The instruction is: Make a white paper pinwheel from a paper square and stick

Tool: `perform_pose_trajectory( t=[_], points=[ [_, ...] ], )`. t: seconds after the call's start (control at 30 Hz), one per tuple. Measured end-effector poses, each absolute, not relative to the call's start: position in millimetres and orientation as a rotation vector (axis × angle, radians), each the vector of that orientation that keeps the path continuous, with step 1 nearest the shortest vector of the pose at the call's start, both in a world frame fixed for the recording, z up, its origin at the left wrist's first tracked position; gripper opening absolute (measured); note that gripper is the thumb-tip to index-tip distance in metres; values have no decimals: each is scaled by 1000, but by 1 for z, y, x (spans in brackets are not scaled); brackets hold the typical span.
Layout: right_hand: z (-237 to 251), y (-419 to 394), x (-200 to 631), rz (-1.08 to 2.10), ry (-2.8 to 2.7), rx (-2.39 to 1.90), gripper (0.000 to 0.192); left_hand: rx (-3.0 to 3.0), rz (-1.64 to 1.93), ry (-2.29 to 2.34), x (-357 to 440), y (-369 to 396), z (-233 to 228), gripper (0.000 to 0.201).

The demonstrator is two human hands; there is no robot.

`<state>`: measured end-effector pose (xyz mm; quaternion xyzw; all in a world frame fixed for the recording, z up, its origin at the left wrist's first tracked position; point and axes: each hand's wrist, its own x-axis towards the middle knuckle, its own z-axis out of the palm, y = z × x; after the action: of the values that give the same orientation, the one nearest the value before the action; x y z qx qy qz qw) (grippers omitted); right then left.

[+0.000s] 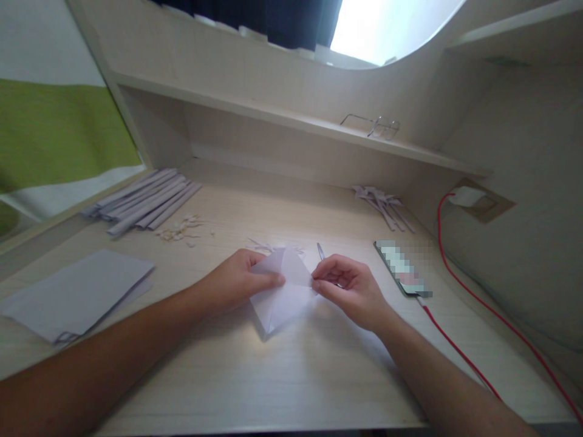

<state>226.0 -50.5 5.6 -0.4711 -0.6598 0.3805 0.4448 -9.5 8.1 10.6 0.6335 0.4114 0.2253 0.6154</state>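
A creased, folded sheet of white paper (286, 303) is held up over the middle of the table, one corner pointing down towards me. My left hand (234, 282) grips its left side, thumb flat on the front and fingers behind. At the paper's right corner, the thumb and fingertips of my right hand (348, 288) are pinched together on the edge. Behind my right hand shows a thin metallic tool (320, 250); its kind is unclear and most of it is hidden. Thin paper strips (264, 244) lie just beyond the folded paper.
Rolled paper tubes (141, 200) are piled back left, with small scraps (180, 229) beside them. Flat paper sheets (86, 291) lie left. Folded paper pieces with stems (380, 203) sit back right. A phone (403, 270) on a red cable (460, 352) lies right, below a shelf (291, 118).
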Motion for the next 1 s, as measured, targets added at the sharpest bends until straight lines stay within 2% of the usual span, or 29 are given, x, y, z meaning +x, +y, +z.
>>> perform_pose_trajectory(
  t=[0.17,0.27,0.43,0.6,1.0],
  points=[
    [4,-50,226,957,-1634,-1163,4,1478,528,953,-10,10,11,31],
    [3,-49,225,978,-1589,-1158,6,1516,659,999,-11,12,13,28],
    [2,-46,221,987,-1397,-1166,17,1299,900,900,-10,11,15,51],
    [1,-47,216,963,-1299,-1153,24,1286,717,800,-6,6,8,33],
    [-12,-50,211,968,-1436,-1150,17,1339,754,889,-4,4,3,34]
  ],
)
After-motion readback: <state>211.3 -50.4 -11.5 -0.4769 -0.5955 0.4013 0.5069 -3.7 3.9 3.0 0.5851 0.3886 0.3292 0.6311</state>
